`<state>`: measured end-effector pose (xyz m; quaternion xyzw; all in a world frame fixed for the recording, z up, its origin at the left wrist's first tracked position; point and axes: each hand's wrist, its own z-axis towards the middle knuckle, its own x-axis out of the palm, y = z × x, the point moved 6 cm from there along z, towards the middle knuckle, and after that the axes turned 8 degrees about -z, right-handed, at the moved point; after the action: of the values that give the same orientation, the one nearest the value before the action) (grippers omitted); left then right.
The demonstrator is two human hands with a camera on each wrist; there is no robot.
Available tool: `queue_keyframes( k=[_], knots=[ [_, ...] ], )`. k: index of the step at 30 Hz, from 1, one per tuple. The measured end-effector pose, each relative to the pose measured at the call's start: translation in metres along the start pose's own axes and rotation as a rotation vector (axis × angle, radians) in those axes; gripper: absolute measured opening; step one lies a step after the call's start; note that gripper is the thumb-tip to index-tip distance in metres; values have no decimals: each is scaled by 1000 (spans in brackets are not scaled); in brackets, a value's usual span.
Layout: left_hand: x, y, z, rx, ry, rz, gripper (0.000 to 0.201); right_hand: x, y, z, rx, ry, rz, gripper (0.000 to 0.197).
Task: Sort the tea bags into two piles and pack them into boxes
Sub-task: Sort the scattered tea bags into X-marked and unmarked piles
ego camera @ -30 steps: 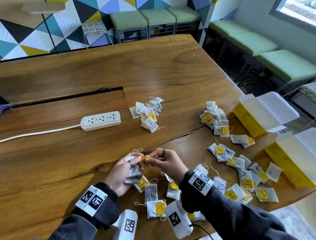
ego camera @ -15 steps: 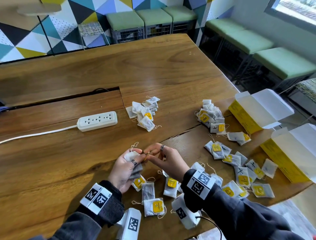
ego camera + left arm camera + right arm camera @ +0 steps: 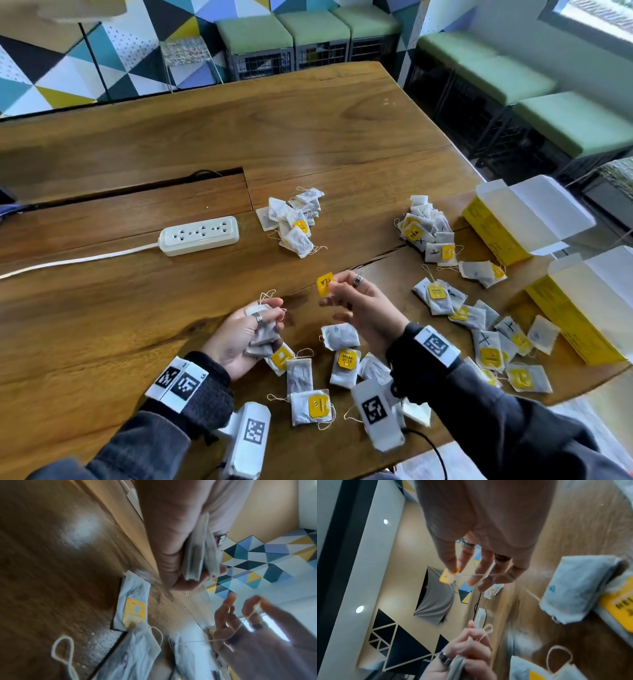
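Note:
My left hand (image 3: 272, 313) grips a small stack of grey-white tea bags (image 3: 263, 334), just above the table; the stack (image 3: 197, 555) shows edge-on in the left wrist view. My right hand (image 3: 330, 291) is a short way to its right and pinches a yellow tea tag (image 3: 324, 283) between thumb and forefinger. A thin string trails from the tag (image 3: 448, 578) across the fingers. One sorted pile (image 3: 294, 222) lies mid-table and another pile (image 3: 424, 229) lies to the right. Two open yellow boxes (image 3: 493, 233) (image 3: 575, 322) stand at the right edge.
Loose tea bags (image 3: 342, 363) lie under my wrists and several more tea bags (image 3: 479, 318) are scattered toward the boxes. A white power strip (image 3: 198, 235) with its cord sits on the left of the wooden table (image 3: 102, 308). Green stools (image 3: 534, 85) line the room beyond.
My hands were together at the tag; now the right hand has drawn away to the right and up with the yellow tag. The left hand still holds its stack.

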<state>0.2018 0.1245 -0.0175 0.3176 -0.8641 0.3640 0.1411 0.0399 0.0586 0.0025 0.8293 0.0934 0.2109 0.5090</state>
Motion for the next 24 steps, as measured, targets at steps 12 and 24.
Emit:
queue_keyframes(
  k=[12,24],
  knots=[
    [-40,-31,0,152,-153,677,16,-39,-5,4,-171,-113,-1374,25],
    [-14,-7,11,347,-14,1596,28,-23,-28,4,-47,124,-1588,29]
  ],
)
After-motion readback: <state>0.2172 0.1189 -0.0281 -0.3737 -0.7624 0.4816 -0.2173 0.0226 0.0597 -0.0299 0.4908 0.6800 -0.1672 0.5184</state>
